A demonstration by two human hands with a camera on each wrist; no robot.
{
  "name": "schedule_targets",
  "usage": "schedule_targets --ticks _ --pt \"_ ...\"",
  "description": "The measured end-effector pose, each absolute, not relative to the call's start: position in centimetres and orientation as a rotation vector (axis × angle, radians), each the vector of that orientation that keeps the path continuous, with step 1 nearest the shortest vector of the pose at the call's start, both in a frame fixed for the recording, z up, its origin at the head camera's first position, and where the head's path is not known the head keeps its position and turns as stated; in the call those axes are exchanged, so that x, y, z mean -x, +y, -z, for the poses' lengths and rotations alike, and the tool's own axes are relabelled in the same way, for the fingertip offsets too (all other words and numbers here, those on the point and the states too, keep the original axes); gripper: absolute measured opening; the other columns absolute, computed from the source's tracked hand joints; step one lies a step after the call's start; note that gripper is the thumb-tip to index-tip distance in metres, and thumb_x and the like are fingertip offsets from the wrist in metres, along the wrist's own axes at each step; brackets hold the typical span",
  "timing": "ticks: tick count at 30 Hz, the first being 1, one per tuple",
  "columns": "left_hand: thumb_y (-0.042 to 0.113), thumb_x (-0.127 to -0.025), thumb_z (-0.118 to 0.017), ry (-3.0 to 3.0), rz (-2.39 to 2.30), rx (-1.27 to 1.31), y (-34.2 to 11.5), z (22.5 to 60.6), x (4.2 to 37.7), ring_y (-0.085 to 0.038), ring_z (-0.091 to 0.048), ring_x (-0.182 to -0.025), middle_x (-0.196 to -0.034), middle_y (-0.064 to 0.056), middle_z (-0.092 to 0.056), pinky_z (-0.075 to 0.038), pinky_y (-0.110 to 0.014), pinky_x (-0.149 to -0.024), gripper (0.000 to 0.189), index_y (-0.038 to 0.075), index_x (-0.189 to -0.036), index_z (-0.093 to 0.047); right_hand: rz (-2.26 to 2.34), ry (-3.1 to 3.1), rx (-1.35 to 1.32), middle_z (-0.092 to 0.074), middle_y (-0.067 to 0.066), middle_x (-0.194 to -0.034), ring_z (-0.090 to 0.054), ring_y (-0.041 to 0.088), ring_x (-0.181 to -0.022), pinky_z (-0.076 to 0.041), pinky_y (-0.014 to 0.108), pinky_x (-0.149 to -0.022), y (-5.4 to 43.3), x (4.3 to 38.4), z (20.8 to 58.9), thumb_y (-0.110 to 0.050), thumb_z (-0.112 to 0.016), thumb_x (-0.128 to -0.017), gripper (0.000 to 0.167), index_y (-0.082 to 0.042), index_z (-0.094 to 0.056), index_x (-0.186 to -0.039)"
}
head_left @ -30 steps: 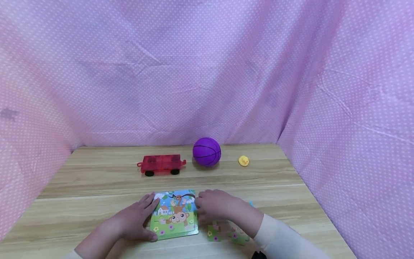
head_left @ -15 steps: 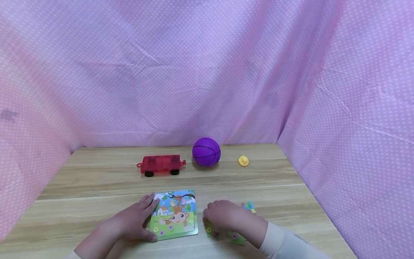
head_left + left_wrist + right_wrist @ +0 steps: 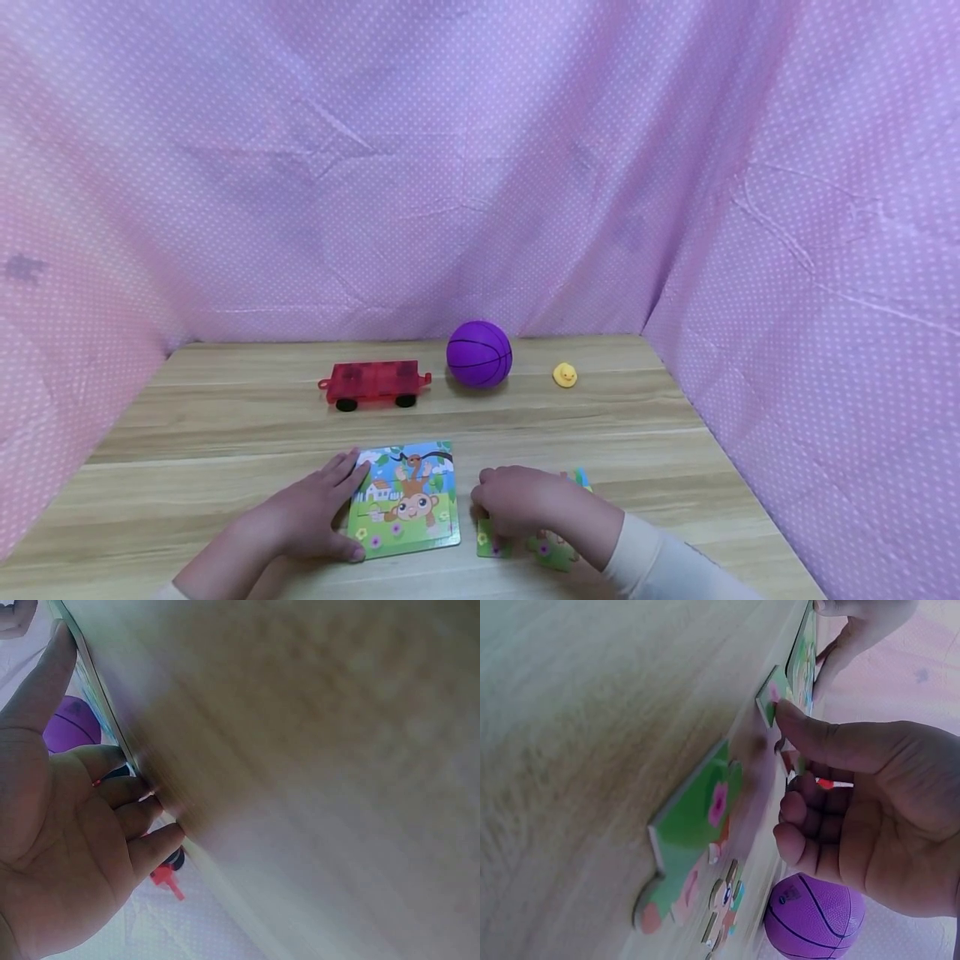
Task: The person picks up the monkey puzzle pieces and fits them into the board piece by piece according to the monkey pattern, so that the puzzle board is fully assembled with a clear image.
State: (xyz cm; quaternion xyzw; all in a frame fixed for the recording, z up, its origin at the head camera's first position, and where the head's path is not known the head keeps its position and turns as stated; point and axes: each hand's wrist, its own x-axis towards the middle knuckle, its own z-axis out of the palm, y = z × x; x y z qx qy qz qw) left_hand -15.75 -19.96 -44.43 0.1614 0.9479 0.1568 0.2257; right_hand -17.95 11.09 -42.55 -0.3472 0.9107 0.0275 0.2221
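Observation:
A square puzzle board with a monkey picture lies flat in front of me. My left hand rests against its left side, fingers spread along the edge and thumb at the near corner. In the left wrist view, those fingers touch the edge. Right of the board, my right hand pinches a green puzzle piece with a flower on it. The right wrist view has the thumb on that piece, the other fingers curled beyond it. More loose puzzle pieces lie beside and partly under the right forearm.
A red toy wagon with black wheels stands farther back on the wooden table. Next to it are a purple ball with black lines and a small yellow duck. Pink dotted cloth hangs behind and at the sides.
My right hand has moved from the board's right edge back toward me and slightly right, onto the flowered puzzle piece, which has shifted slightly left. The left hand has stayed put.

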Motion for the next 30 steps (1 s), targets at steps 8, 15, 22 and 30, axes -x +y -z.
schedule_targets --ticks 8,15,22,30 --pt "0.066 -0.066 -0.078 2.611 -0.433 -0.445 -19.9 44.4 15.7 -0.041 -0.014 -0.15 -0.164 -0.013 -0.019 -0.026 -0.065 -0.113 0.113 0.012 -0.154 -0.032 0.019 2.543 1.116 -0.048 -0.016 -0.083 -0.047 0.001 -0.071 -0.045 0.019 -0.066 11.4 18.2 42.3 -0.027 -0.074 -0.085 0.015 -0.031 -0.06 -0.091" --pt "0.066 -0.066 -0.077 2.616 -0.431 -0.447 -20.0 44.6 15.8 -0.041 -0.015 -0.15 -0.164 -0.012 -0.019 -0.027 -0.065 -0.112 0.112 0.013 -0.154 -0.032 0.301 2.524 1.264 -0.055 -0.018 -0.081 -0.049 -0.001 -0.072 -0.046 0.017 -0.069 10.7 19.4 40.8 -0.02 -0.067 -0.094 0.01 -0.026 -0.061 -0.089" --pt "0.067 -0.066 -0.077 2.611 -0.435 -0.448 -20.0 44.5 15.7 -0.041 -0.015 -0.149 -0.164 -0.012 -0.019 -0.027 -0.065 -0.112 0.113 0.013 -0.154 -0.032 0.38 2.52 1.352 -0.054 -0.017 -0.08 -0.047 -0.003 -0.07 -0.044 0.013 -0.066 8.4 19.8 41.4 -0.022 -0.063 -0.097 0.006 -0.025 -0.061 -0.093" --pt "0.066 -0.067 -0.078 2.618 -0.442 -0.467 -20.0 44.3 15.7 -0.041 -0.016 -0.149 -0.163 -0.013 -0.02 -0.028 -0.064 -0.111 0.113 0.012 -0.154 -0.032 0.356 2.529 1.331 -0.053 -0.018 -0.079 -0.049 -0.002 -0.069 -0.042 0.014 -0.063 5.1 19.7 42.6 -0.023 -0.064 -0.096 0.006 -0.026 -0.06 -0.093"
